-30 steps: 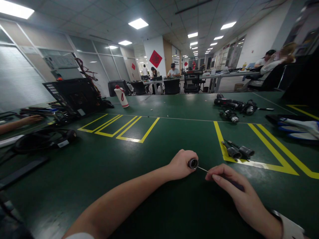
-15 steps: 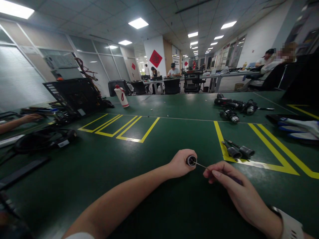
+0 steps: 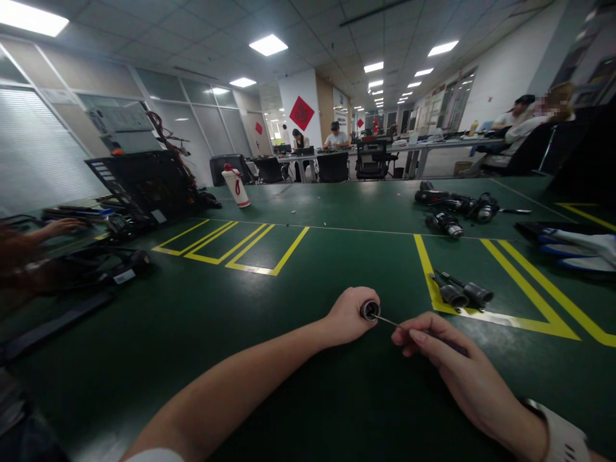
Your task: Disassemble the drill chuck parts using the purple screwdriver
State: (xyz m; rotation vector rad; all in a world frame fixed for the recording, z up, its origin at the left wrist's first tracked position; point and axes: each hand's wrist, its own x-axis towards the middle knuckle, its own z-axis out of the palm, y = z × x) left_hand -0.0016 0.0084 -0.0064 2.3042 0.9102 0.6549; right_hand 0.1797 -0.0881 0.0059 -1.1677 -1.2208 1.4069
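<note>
Head view: left hand [image 3: 349, 314] fisted around small black cylinder [image 3: 369, 310], right hand [image 3: 443, 350] just beside pinching thin screwdriver [image 3: 385, 319], tip touching cylinder's end, over counter [image 3: 308, 282].

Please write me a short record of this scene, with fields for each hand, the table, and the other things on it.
Left hand: closed around small black cylinder
Right hand: pinches thin screwdriver, tip at the cylinder's end
Surface: green table with yellow lines
Near: two black cylinders on a yellow line, to the right
Far: white bottle; heap of black parts
Other person: a hand at the left edge
</note>
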